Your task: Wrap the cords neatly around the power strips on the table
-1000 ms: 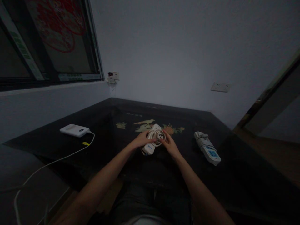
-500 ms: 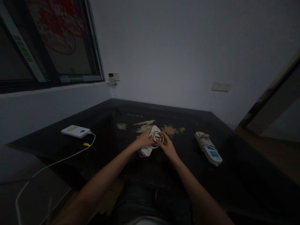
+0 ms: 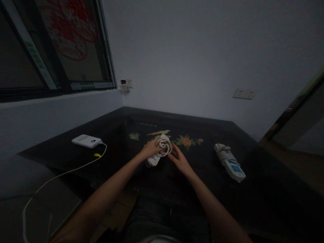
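A white power strip (image 3: 153, 160) lies slanted over the middle of the dark table, its light cord (image 3: 167, 152) wound in a loose coil on top. The pale plug (image 3: 162, 144) with dark pins shows inside the coil. My left hand (image 3: 149, 149) is closed around the strip and the coil's left side, with its thumb over the cord. At the coil's right edge is my right hand (image 3: 180, 160), thumb and fingers apart, fingertips close to or touching the outer loop. My left fingers hide part of the strip.
On the right of the dark table (image 3: 202, 192) lies a second power strip (image 3: 235, 169), its grey cord wrapped around it. A white box-shaped device (image 3: 86, 141) with a trailing white cable (image 3: 73, 170) and a yellow tag (image 3: 97, 155) is on the left. Wall sockets (image 3: 243, 93) are behind.
The power strip and coil have shifted left with my left hand. My right thumb has come off the plug area to the coil's outer edge. The camera view has turned slightly left.
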`<move>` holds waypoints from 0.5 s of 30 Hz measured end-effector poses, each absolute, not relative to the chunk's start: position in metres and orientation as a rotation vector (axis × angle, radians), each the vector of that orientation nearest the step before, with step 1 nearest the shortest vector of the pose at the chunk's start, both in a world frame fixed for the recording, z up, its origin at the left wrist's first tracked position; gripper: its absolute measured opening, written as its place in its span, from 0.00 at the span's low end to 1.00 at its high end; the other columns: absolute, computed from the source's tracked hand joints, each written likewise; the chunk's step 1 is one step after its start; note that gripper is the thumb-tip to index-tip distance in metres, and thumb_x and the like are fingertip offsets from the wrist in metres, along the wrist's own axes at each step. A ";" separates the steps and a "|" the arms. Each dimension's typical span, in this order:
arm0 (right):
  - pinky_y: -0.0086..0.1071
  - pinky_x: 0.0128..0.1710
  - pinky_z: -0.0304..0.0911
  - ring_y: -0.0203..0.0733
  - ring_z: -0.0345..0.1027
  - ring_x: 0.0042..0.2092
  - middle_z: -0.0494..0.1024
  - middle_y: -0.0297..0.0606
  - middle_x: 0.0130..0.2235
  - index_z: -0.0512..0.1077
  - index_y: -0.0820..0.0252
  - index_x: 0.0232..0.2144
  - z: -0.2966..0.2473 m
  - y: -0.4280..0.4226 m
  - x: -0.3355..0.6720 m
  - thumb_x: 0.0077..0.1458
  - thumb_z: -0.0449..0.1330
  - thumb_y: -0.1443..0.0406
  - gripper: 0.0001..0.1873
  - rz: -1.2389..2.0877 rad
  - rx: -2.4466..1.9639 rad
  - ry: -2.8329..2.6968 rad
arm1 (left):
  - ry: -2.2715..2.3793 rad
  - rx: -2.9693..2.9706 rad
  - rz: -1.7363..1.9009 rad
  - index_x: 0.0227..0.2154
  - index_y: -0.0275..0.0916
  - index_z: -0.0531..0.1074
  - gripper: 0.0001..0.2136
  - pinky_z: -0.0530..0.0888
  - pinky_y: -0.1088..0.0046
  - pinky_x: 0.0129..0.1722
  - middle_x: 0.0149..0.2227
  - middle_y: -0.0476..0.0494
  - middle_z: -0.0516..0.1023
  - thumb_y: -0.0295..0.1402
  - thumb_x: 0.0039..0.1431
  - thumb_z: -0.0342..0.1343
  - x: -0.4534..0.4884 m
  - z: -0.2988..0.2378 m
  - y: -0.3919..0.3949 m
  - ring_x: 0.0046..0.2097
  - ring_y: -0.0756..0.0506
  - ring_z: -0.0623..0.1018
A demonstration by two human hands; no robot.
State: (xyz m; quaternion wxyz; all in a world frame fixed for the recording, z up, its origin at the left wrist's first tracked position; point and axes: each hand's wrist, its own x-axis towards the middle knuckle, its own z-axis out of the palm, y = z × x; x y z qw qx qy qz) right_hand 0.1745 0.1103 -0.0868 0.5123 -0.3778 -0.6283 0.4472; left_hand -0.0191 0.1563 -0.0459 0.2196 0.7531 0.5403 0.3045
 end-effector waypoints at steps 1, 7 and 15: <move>0.44 0.57 0.58 0.50 0.57 0.61 0.58 0.44 0.63 0.56 0.53 0.61 -0.088 0.111 0.176 0.48 0.63 0.51 0.40 1.078 -0.952 -1.512 | 1.501 2.039 0.881 0.53 0.48 0.67 0.27 0.71 0.67 0.46 0.47 0.47 0.78 0.46 0.49 0.59 -0.026 -0.047 0.163 0.48 0.40 0.76; 0.44 0.54 0.61 0.50 0.66 0.54 0.72 0.46 0.53 0.70 0.58 0.49 -0.086 0.110 0.185 0.49 0.61 0.54 0.26 0.965 -1.106 -1.636 | 1.642 1.777 1.053 0.57 0.38 0.60 0.30 0.71 0.67 0.48 0.50 0.37 0.75 0.45 0.54 0.56 -0.067 -0.051 0.210 0.50 0.41 0.76; 0.41 0.48 0.66 0.48 0.72 0.46 0.79 0.42 0.43 0.75 0.58 0.40 -0.076 0.102 0.183 0.51 0.59 0.59 0.15 0.927 -1.136 -1.759 | 1.769 1.679 1.020 0.59 0.42 0.57 0.32 0.67 0.59 0.53 0.53 0.36 0.73 0.49 0.53 0.56 -0.101 -0.046 0.241 0.55 0.35 0.71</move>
